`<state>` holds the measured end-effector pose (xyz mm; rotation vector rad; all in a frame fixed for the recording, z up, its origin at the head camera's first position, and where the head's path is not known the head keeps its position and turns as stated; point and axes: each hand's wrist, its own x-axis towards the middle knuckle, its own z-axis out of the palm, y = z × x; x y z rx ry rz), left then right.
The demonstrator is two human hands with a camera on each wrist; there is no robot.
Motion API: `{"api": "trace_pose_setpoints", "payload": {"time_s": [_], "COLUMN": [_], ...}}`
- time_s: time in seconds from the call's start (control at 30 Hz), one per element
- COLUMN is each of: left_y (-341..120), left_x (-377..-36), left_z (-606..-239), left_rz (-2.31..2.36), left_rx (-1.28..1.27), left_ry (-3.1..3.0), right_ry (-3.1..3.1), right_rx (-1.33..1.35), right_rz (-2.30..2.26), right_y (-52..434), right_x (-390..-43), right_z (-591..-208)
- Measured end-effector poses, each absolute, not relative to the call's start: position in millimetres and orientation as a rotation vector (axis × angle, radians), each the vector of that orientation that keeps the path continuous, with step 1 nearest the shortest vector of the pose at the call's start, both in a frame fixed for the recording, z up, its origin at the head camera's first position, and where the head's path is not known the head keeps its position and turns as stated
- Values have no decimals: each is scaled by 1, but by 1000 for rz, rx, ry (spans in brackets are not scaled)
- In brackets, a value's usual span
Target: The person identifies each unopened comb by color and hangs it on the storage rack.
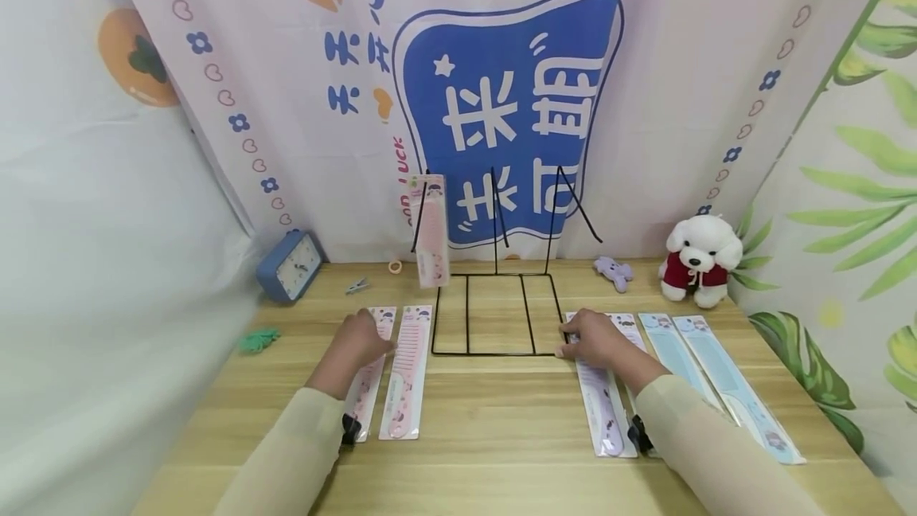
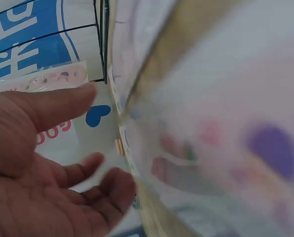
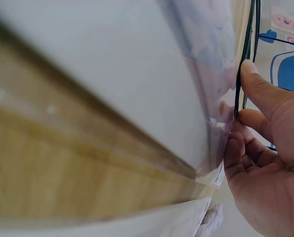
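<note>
**Right hand (image 1: pixel 598 338) pinches the corner of a black wire display rack (image 1: pixel 496 257); left hand (image 1: pixel 356 339) is empty beside flat comb packs**

Head view: The rack stands mid-tabletop, a pink comb in a slim clear-fronted pack (image 1: pixel 433 237) hanging from its left prong. The right hand grips the rack's near right corner, above a purple comb pack (image 1: pixel 598 400); a second purple pack is mostly hidden. Two pale-blue comb packs (image 1: pixel 731 373) lie farther right. The left hand is over one of two flat pink comb packs (image 1: pixel 407 373).

A lift or pull by that single corner could tilt the rack, I judge, and swing the hanging pack off its prong; the wire might also snag the purple pack beneath.

The tabletop (image 1: pixel 466 468) is light wood grain. At its back are a blue clock (image 1: pixel 290 265) and a white plush dog in dark red (image 1: pixel 698 261). Behind hangs a white curtain with blue lettering (image 1: pixel 322 197); leaf-printed cloth (image 1: pixel 860 205) covers the right.

Left wrist view: Thumb and fingers are apart, holding nothing; contact with the blurred pack alongside cannot be told.

Right wrist view: Thumb and forefinger close on the black wire, beside a glossy pack.
</note>
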<state>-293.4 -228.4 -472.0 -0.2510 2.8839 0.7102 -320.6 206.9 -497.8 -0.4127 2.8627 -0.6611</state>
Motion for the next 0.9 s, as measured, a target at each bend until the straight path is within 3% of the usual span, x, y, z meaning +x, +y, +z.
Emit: {"api": "trace_pose_setpoints", "payload": {"time_s": [0.57, 0.9], "left_y": [-244, -270], "left_x": [-274, -275], "left_z": [-479, -491], "left_rz": [482, 883], "left_rx": [-329, -397], "left_ry": [2903, 2817], "right_ry": [2864, 2862], "right_rx": [-385, -383], "right_rz": [-677, -675], "right_y": [209, 209], "right_x": [-324, -324], "right_z": [-498, -501]}}
